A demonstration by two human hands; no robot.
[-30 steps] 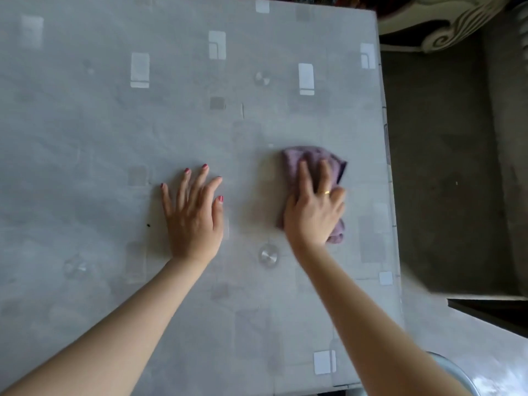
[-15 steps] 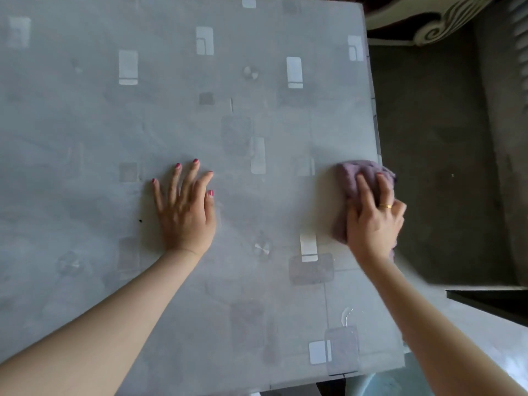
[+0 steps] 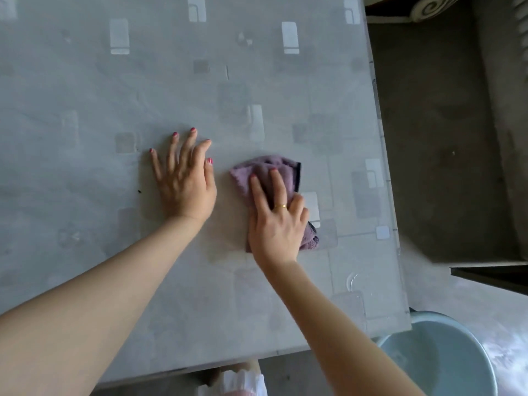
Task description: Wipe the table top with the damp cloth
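Observation:
The table top [image 3: 143, 81] is grey with pale square patterns and fills most of the head view. A crumpled purple cloth [image 3: 268, 170] lies on it, right of centre. My right hand [image 3: 277, 224] presses flat on the cloth, fingers spread over it, a gold ring on one finger. My left hand [image 3: 185, 181] rests palm down on the bare table just left of the cloth, fingers apart, holding nothing.
The table's right edge [image 3: 383, 155] drops to a dark grey floor [image 3: 434, 138]. A pale blue bucket [image 3: 437, 355] stands on the floor below the table's front right corner. A carved white furniture piece [image 3: 423, 10] sits at the top right.
My right hand slid the cloth out to the table's right edge, then back left toward my left hand. The left hand stayed planted on the table.

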